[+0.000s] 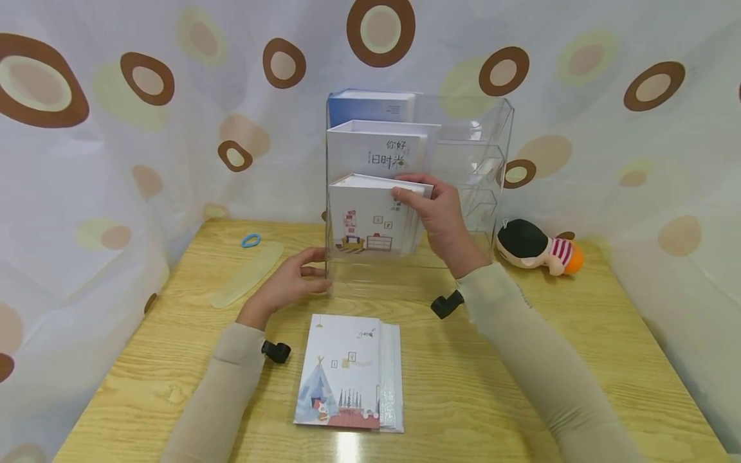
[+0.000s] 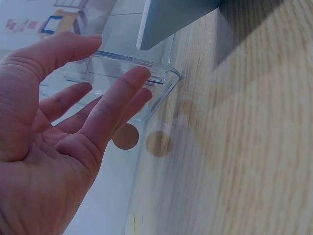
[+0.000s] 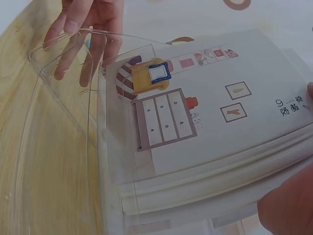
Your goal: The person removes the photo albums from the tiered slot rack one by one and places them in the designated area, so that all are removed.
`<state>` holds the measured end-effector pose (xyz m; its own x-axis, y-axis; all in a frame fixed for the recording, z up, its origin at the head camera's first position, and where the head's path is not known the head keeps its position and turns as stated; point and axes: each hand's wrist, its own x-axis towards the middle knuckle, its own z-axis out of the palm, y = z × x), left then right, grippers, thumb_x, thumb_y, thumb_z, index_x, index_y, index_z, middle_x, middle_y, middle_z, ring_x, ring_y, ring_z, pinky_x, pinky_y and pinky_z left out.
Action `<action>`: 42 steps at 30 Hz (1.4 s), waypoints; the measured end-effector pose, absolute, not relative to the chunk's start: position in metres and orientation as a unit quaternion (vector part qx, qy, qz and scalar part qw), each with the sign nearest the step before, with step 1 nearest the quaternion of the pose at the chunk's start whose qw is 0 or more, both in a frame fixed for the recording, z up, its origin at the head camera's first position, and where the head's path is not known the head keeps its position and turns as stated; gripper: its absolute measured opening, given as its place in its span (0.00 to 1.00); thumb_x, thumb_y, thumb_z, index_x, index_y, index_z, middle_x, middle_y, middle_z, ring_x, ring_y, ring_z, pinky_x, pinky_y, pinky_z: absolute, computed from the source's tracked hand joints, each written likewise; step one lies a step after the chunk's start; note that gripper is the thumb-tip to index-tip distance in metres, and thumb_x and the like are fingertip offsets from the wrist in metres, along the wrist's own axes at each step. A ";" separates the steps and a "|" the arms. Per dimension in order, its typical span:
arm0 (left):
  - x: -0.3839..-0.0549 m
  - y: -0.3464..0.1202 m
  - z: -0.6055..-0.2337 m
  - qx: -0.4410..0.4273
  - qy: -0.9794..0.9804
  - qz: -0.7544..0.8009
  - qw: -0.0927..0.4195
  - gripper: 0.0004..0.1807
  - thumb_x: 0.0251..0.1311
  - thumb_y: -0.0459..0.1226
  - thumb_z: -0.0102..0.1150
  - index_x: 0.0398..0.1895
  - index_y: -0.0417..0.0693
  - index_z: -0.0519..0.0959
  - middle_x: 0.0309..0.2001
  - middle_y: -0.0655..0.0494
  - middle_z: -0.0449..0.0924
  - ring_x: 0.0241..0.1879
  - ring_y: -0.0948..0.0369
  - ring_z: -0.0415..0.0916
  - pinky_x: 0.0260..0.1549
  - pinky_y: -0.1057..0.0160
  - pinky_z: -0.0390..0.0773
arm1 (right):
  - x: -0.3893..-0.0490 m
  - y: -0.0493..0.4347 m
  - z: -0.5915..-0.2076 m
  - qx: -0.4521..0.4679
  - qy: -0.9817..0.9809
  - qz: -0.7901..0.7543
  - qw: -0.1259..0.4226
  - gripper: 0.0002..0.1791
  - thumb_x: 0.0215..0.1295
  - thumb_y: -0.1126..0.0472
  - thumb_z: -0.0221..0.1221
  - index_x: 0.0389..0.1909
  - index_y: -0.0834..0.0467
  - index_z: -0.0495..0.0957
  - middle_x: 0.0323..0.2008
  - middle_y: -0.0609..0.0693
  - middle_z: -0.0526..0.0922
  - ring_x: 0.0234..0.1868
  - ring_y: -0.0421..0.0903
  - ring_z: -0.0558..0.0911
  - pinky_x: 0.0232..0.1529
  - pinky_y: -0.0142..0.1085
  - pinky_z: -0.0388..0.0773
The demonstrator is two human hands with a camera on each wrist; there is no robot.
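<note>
A clear tiered rack (image 1: 399,278) stands at the back of the table. In its front tier sits a bundle of white illustrated notebooks (image 1: 370,215), tilted back slightly. My right hand (image 1: 442,218) pinches their upper right corner, thumb in front and fingers behind; the right wrist view shows the front cover (image 3: 210,107) with a drawn dresser and chair. At the rack's lower left front corner is my left hand (image 1: 292,280), its fingers loosely extended against or beside the side panel. In the left wrist view that hand (image 2: 63,122) holds nothing.
White books (image 1: 376,151) and a blue-covered book (image 1: 370,109) fill the left of the higher tiers. A notebook stack (image 1: 341,366) lies in front. A plush doll (image 1: 538,247) is right of the rack; a blue ring (image 1: 251,240) and pale yellow strip (image 1: 249,273) lie left.
</note>
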<state>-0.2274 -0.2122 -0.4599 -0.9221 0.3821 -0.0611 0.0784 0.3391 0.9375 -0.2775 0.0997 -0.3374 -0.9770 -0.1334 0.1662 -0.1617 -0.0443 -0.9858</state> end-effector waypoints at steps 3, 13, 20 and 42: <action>-0.228 -0.212 -0.459 0.144 0.807 0.555 0.137 0.40 0.77 0.32 0.68 0.88 0.42 0.63 0.86 0.37 0.63 0.78 0.35 0.74 0.67 0.45 0.88 | -0.278 0.101 -0.335 0.109 -0.691 0.714 0.015 0.10 0.74 0.59 0.73 0.53 0.50 0.90 0.46 0.40 0.93 0.51 0.43 0.92 0.55 0.39 0.90; -0.225 -0.212 -0.456 0.141 0.809 0.553 0.138 0.41 0.77 0.34 0.68 0.88 0.42 0.62 0.86 0.37 0.62 0.79 0.35 0.73 0.68 0.43 0.87 | -0.275 0.105 -0.324 0.119 -0.688 0.715 0.041 0.09 0.74 0.61 0.73 0.51 0.50 0.90 0.45 0.39 0.94 0.49 0.41 0.93 0.53 0.37 0.91; -0.226 -0.211 -0.457 0.144 0.804 0.560 0.138 0.41 0.76 0.32 0.68 0.88 0.39 0.61 0.85 0.36 0.63 0.78 0.34 0.74 0.66 0.48 0.88 | -0.272 0.106 -0.317 0.106 -0.689 0.715 0.055 0.08 0.73 0.59 0.74 0.50 0.49 0.91 0.45 0.39 0.93 0.49 0.42 0.92 0.55 0.39 0.89; -0.224 -0.210 -0.456 0.147 0.813 0.547 0.136 0.42 0.77 0.36 0.69 0.88 0.40 0.61 0.85 0.37 0.64 0.78 0.35 0.73 0.70 0.42 0.86 | -0.239 0.148 -0.320 0.091 -0.704 0.703 0.050 0.09 0.76 0.57 0.73 0.53 0.50 0.89 0.44 0.39 0.94 0.48 0.41 0.93 0.52 0.34 0.92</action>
<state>-0.2243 -0.2102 -0.4561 -0.9199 0.3875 -0.0600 0.0906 0.3588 0.9290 -0.2395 0.1477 -0.3198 -0.9785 -0.0582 0.1979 -0.1980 -0.0042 -0.9802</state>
